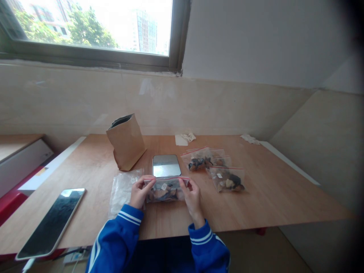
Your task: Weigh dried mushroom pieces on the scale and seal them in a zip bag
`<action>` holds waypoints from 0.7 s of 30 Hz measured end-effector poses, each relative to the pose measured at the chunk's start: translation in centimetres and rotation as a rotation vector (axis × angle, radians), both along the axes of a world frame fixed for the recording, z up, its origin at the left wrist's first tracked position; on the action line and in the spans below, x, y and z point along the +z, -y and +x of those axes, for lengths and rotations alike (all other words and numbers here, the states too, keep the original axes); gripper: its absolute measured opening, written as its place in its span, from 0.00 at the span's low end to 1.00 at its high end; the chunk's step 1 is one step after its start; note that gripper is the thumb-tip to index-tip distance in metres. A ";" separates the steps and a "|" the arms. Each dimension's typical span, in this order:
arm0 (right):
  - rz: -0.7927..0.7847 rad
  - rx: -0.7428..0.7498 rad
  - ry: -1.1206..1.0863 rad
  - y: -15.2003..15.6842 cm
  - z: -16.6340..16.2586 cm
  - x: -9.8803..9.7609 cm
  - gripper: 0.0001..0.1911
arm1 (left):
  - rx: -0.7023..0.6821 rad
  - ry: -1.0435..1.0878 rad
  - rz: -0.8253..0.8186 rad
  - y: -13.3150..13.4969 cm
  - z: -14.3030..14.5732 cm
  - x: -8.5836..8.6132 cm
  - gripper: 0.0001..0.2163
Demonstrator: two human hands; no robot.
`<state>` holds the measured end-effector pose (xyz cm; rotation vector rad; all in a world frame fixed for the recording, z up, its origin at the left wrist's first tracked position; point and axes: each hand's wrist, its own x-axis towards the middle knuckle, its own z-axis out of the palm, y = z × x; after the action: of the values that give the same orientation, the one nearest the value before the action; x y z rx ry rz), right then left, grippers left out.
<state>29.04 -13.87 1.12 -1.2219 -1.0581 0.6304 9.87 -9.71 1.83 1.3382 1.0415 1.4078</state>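
Observation:
A clear zip bag [165,194] with a red seal strip lies before me, dark and brownish dried pieces inside it and a small white label on its front. My left hand [141,190] pinches the bag's upper left corner between thumb and fingers. At the upper right corner, my right hand [191,192] grips the seal edge the same way. Just behind the bag sits a flat scale [166,165] with a shiny plate. Beside my left hand are flat clear plastic bags [122,193].
Several filled zip bags [228,179] lie to the right. A brown paper bag [127,142] stands open at the back left. A phone [52,223] with a cable rests at the left edge. Crumpled tissue [188,137] and a white paper [181,140] lie near the wall.

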 end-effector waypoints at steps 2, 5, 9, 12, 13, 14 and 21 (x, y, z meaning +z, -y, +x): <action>0.009 -0.005 0.006 0.0 0.1 0.0 0.13 | -0.015 0.003 0.003 0.0 0.0 0.1 0.08; 0.021 -0.003 0.017 0.0 0.2 0.0 0.12 | -0.023 0.016 -0.010 0.0 0.1 0.2 0.08; 0.019 -0.007 0.024 0.1 0.1 -0.1 0.13 | -0.028 0.037 -0.034 0.1 0.1 0.1 0.08; -0.002 -0.011 0.013 0.2 0.0 -0.2 0.14 | -0.035 0.046 -0.085 0.1 0.1 0.0 0.09; -0.007 -0.002 0.011 0.2 0.0 -0.3 0.14 | -0.034 0.053 -0.105 0.1 0.1 -0.1 0.09; -0.007 0.008 0.015 0.3 -0.1 -0.3 0.14 | -0.032 0.061 -0.123 0.2 0.1 -0.1 0.10; 0.018 -0.027 0.104 0.4 -0.2 -0.1 0.12 | -0.018 0.102 -0.169 0.2 0.2 0.3 0.12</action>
<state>28.89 -14.29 1.01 -1.2627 -1.1293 0.5401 10.03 -9.96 2.14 1.1392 1.0536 1.3297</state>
